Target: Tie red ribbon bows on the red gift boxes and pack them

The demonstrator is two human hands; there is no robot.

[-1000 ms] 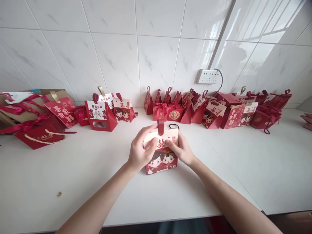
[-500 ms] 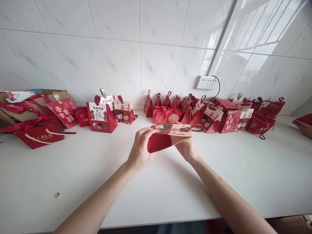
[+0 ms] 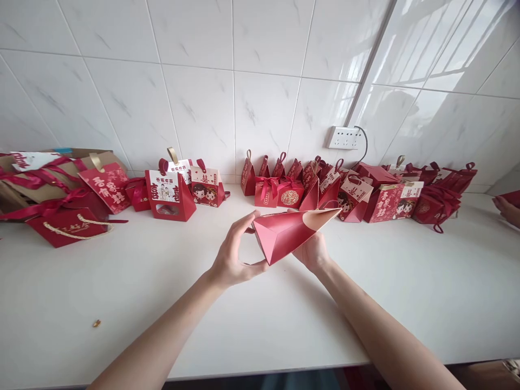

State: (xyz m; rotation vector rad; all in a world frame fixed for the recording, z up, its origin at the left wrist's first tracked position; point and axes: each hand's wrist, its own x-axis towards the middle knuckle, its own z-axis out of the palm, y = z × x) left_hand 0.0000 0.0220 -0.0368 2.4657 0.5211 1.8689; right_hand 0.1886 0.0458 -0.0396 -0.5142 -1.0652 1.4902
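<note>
Above the table I hold a red paper gift box [image 3: 290, 233] on its side, its triangular folded side facing me and its tip pointing right. My left hand [image 3: 233, 252] grips the base end, with fingers on the upper edge and the thumb at the lower corner. Behind the box, my right hand [image 3: 312, 252] supports it from the far right side; most of its fingers are hidden. Just beyond the hands stand red gift boxes with ribbon bows [image 3: 280, 192].
Finished-looking boxes line the tiled wall, among them a windowed box [image 3: 169, 196] and a rope-handled box [image 3: 67, 225]. A power strip [image 3: 344, 137] is on the wall. A small gold scrap [image 3: 96, 323] lies on the white table [image 3: 162, 303]. Another person's hand [image 3: 507, 210] shows at right.
The box has been turned: its printed face showed on top before, and now its red folded side faces me. My left fingers have spread around its base end. The other person's hand shifted slightly right.
</note>
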